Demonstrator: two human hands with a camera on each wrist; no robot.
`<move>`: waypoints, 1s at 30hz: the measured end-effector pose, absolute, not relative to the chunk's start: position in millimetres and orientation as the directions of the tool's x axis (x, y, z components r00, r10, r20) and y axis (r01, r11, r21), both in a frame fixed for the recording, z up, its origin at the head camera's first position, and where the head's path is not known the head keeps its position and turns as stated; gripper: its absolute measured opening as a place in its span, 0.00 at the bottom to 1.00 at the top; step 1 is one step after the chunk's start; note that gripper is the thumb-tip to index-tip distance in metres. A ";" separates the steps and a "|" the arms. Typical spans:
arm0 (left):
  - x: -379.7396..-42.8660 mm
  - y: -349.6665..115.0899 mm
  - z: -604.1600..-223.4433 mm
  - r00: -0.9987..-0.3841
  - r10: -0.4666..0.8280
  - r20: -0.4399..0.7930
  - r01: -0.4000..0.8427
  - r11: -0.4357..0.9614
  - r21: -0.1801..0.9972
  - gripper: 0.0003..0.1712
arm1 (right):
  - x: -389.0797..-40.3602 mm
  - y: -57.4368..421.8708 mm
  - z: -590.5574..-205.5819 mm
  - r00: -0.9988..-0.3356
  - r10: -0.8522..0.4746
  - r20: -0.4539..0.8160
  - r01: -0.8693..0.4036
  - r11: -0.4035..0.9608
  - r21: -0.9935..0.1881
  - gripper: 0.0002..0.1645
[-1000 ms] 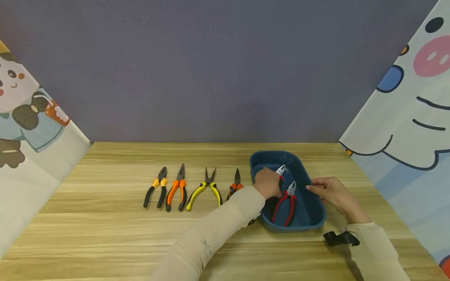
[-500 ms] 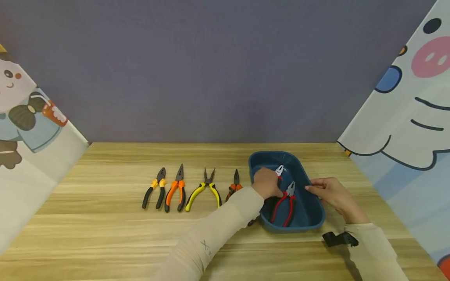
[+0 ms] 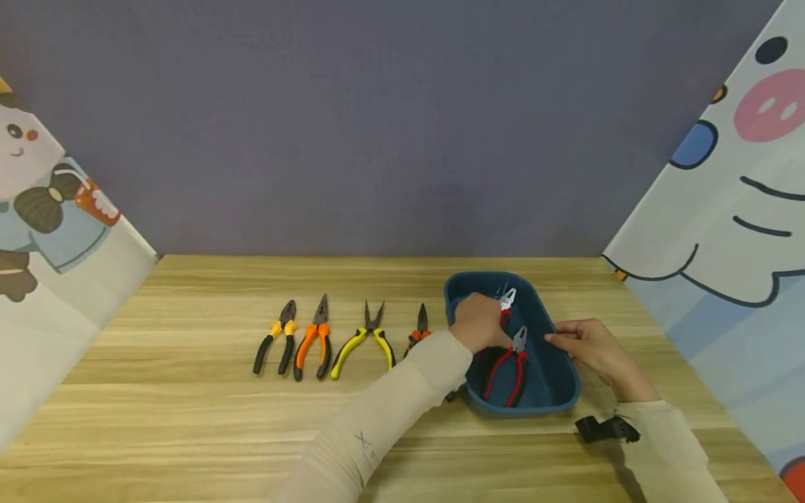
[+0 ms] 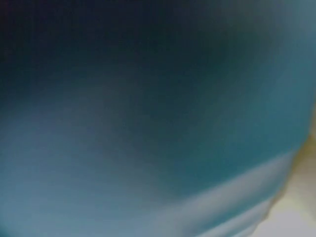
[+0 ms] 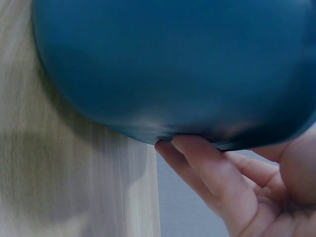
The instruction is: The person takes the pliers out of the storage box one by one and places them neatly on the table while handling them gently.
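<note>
In the head view my left hand (image 3: pixel 479 323) is inside the blue plastic basin (image 3: pixel 560 377), its fingers mostly hidden. It holds the red-handled pliers (image 3: pixel 506 300), whose silver head sticks out beyond the hand. A second pair of red-and-black combination pliers (image 3: pixel 520 342) lies in the basin, just below that hand. The left wrist view is a blue blur, so the grip itself does not show there. At the right side my right hand (image 3: pixel 597 349) pinches the basin's wall. The right wrist view has the fingers (image 5: pixel 207 163) against the outside of the basin (image 5: pixel 173 64).
Left of the basin several pliers lie in a row on the wooden table (image 3: pixel 189 419): yellow-and-black pliers (image 3: pixel 287 312), orange needle-nose pliers (image 3: pixel 321 332), yellow needle-nose pliers (image 3: pixel 374 323) and orange-black pliers (image 3: pixel 422 325), partly behind my left sleeve. A grey wall (image 3: pixel 377 126) stands behind.
The silver head of the pliers in my left hand has shifted a little up and to the right, and more of its red handle shows. My right hand keeps its place on the basin.
</note>
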State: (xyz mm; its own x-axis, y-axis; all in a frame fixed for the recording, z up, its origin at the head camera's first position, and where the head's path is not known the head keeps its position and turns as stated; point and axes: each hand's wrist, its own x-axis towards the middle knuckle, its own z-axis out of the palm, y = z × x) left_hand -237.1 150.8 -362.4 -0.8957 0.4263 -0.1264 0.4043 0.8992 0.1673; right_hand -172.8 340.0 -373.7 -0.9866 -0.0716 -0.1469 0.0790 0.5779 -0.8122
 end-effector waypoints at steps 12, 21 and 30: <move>-228.7 143.0 -343.4 -0.867 0.483 -0.122 0.461 0.871 0.171 0.22 | -171.7 341.0 -376.0 -0.987 -0.081 -0.138 0.069 0.564 -0.823 0.27; -225.0 136.3 -334.5 -0.842 0.524 -0.129 0.496 0.846 0.194 0.20 | -172.6 340.4 -373.5 -0.987 -0.074 -0.140 0.073 0.573 -0.816 0.27; -220.1 121.0 -320.5 -0.825 0.554 -0.111 0.531 0.827 0.183 0.21 | -172.2 340.0 -374.5 -0.988 -0.081 -0.128 0.060 0.569 -0.820 0.27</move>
